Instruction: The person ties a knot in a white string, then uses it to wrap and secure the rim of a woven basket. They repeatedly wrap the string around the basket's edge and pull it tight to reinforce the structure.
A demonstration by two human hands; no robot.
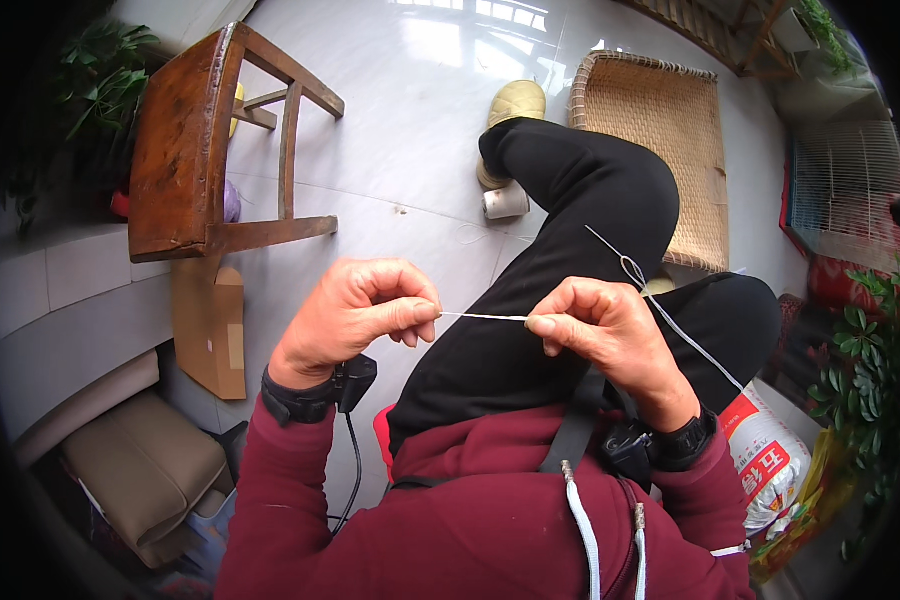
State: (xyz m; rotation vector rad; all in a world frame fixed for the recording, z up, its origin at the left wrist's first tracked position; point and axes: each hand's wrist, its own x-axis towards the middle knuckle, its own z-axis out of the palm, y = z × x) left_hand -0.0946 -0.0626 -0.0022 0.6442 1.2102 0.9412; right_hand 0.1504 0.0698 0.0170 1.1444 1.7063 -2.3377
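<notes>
Between my two hands a thin white string [485, 317] is stretched straight, above my black-trousered lap. My left hand [365, 312] pinches one end of this span between thumb and forefinger. The other end is gripped the same way by my right hand [610, 330]. A pale cord [678, 325] with a looped knot near its tip lies across my leg, running down past my right wrist; whether it joins the string I cannot tell. On the floor by my shoe lies a white spool of thread [506, 201] on its side.
A wooden stool [180, 150] lies tipped over at the left, with a cardboard box [210, 330] below it. Ahead on the right rests a woven basket tray [695, 160]. A printed white sack [765, 455], a wire cage [850, 190] and leafy plants [860, 350] line the right side.
</notes>
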